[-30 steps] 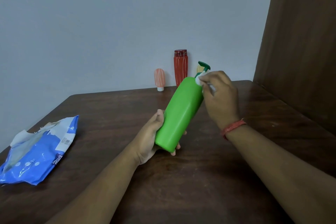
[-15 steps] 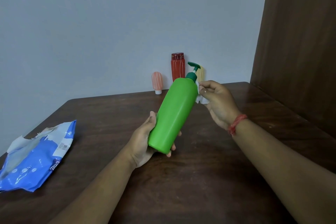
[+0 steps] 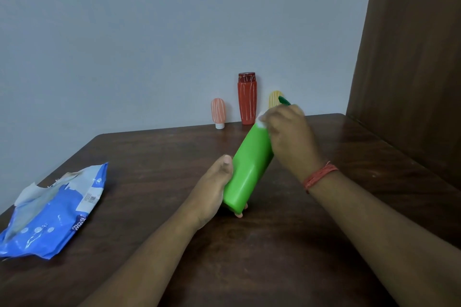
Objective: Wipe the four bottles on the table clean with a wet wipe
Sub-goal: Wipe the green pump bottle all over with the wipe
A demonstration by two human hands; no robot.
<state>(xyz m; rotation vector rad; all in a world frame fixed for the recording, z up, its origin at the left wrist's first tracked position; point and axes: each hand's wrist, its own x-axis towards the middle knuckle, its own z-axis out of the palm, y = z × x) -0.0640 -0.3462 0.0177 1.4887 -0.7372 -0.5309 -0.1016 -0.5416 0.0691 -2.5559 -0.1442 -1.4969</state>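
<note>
Two forearms enter from the near edge and meet over the middle of the bench (image 3: 287, 244). I see my left hand (image 3: 212, 189) gripping the lower end of the green bottle (image 3: 249, 169), thumb along its left side, fingertips showing under its base. I hold the bottle clear of the bench, tilted with its top leaning away and to the right. My right hand (image 3: 290, 137) lies over the bottle's shoulder, fingers curled and pinching a white wipe (image 3: 260, 122) against the green surface; only a small corner of the wipe shows at the hand's left edge. A red band (image 3: 320, 177) circles the right wrist. The dark green pump (image 3: 284, 100) juts out just above that hand. At the near left lies a torn-open blue pack (image 3: 50, 212), well apart from both hands. At the far edge, against the wall (image 3: 149, 32), stand three more bottles: a small pink one (image 3: 218, 112) cap down, a taller red one (image 3: 247, 98) to its right, and a yellow one (image 3: 274, 99) partly hidden behind the pump and right hand. A brown panel (image 3: 411, 57) rises at far right.
</note>
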